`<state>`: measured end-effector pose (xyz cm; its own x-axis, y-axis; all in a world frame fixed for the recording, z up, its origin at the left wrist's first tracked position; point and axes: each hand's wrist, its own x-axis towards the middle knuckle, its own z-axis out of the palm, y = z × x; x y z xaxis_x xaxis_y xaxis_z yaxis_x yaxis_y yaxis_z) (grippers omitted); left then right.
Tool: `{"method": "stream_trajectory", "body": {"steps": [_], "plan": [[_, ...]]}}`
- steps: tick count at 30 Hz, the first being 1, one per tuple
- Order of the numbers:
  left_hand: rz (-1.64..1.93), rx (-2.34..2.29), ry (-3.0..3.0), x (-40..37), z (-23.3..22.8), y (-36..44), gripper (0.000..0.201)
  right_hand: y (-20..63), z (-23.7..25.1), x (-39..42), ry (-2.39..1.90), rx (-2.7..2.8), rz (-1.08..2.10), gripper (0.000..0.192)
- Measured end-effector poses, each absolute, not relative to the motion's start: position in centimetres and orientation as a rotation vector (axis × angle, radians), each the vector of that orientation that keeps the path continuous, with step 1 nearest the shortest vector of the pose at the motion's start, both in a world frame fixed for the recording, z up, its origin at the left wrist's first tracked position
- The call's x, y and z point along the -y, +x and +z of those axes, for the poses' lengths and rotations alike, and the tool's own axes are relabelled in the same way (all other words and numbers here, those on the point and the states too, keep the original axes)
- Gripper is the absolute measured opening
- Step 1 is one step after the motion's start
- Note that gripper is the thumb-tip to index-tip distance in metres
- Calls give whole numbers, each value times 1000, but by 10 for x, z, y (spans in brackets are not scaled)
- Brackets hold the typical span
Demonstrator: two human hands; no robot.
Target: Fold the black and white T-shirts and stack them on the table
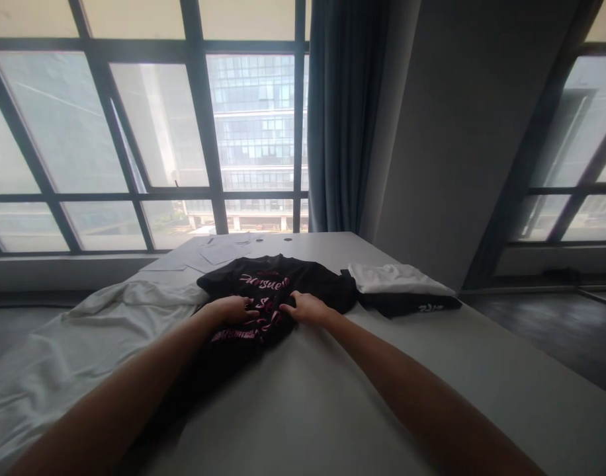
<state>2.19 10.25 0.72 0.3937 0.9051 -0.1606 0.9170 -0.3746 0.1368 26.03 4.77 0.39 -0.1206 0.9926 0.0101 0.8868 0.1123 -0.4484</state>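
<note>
Your left hand and right hand press flat, slightly apart, on the black shirt, which stretches from them toward the table's far edge, equally near both.

My left hand and right hand rest on the shirt on the table; sheet lies left, folded stack right, papers behind.

A folded white garment lies at two o'clock on the table, stacked on a folded black one. Loose white cloth sprawls at nine o'clock. Papers sit at twelve o'clock, below the window and curtain.
</note>
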Motion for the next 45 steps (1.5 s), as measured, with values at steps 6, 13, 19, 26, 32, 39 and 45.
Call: {"method": "stream_trajectory", "body": {"steps": [6, 13, 19, 26, 32, 39, 45], "plan": [[29, -1461, 2349, -103, -5, 9, 84, 255, -10, -62, -1602, 1819, 820, 56], [139, -1361, 2367, -84, -11, -12, 80, 324, -10, -66, -1866, 1468, 628, 38], [300, -1390, 2592, -56, -21, -10, 56, 358, -8, -55, -1857, 1337, 374, 44], [364, -1231, 2734, -10, -9, -6, 46, 333, -4, -23, -1682, 1208, 1097, 14], [233, -1115, 2650, 33, 4, -23, 79, 299, 0, 3, -1752, 1394, 1066, 5], [299, -1068, 2746, 61, 10, -25, 41, 257, 3, 61, -1903, 2152, 375, 10], [795, -1135, 2501, 66, -3, -10, 9, 228, 0, 108, -1592, 2377, 371, 46]]}}
